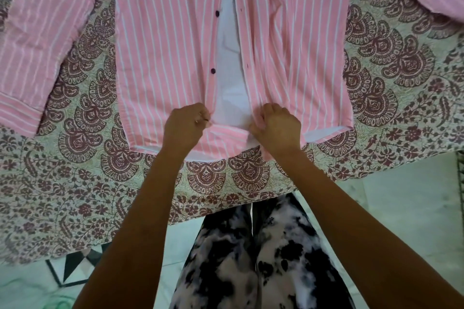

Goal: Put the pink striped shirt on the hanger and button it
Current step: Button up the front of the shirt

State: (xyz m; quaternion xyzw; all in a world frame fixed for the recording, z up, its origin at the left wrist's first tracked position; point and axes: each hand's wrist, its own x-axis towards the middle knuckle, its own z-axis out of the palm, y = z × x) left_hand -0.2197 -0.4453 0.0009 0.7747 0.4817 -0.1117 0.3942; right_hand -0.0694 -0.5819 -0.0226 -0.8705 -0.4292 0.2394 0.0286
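The pink striped shirt (163, 40) lies flat on the bed, hem towards me, its front open along the middle with the white inside showing. Two dark buttons (213, 71) sit on the left placket edge. My left hand (184, 125) pinches the left front panel near the hem. My right hand (277, 128) pinches the right front panel at the same height. Both sleeves spread out to the sides. No hanger is visible; the collar end is cut off by the top of the view.
The bed is covered with a cream sheet (75, 183) printed with maroon paisley. Its near edge hangs over a pale tiled floor (389, 208). My legs in black-and-white patterned trousers (251, 258) stand against the bed.
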